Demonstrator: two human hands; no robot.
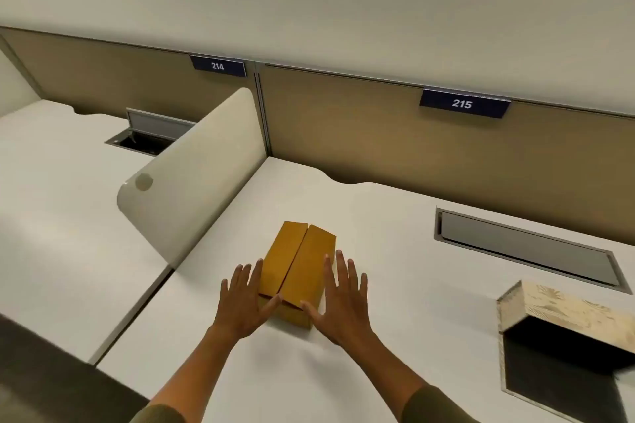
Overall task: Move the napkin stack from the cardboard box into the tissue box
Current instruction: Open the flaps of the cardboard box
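**Operator:** Where is the stock located?

**Manual:** You face the white laminate worktop [395,216] of station 215. The small brown cardboard box [298,268] sits on it directly in front of you, long axis pointing away, its two top flaps closed and meeting along a centre seam. The napkin stack cannot be seen; the shut flaps hide the inside of the box.

**Operator:** How are my hands placed?

**Manual:** Your left hand [243,302] lies flat at the box's left side, fingers [256,273] spread and extended, thumb touching the near left corner. Your right hand [342,299] mirrors it at the right side, its fingers spread wide, thumb against the near end. Neither hand grips anything; both are splayed.

**Operator:** And the receiving container?

**Manual:** The cream patterned tissue box [563,311] stands at your right, well apart from the cardboard box, its lid raised over a dark interior [563,385]. A grey recessed cable hatch [525,247] lies behind it.
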